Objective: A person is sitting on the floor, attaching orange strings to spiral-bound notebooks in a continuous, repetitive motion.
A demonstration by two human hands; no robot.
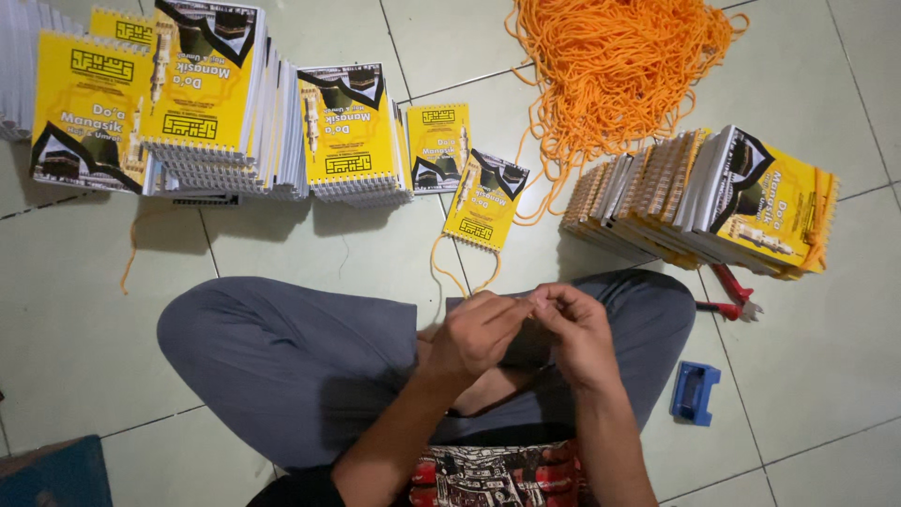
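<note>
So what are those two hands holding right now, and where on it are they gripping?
Both the left hand and the right hand pinch the ends of the orange cord between their fingertips; the cord loops down from the yellow booklet on the floor.

A thin orange cord [460, 272] runs from my fingertips over my lap to a small yellow booklet [485, 200]. The cord forms a loop on the tiled floor just below the booklet's spiral-bound lower edge. The booklet lies flat and slightly tilted, cover up, with a black corner at its top right, just in front of my crossed legs.
</note>
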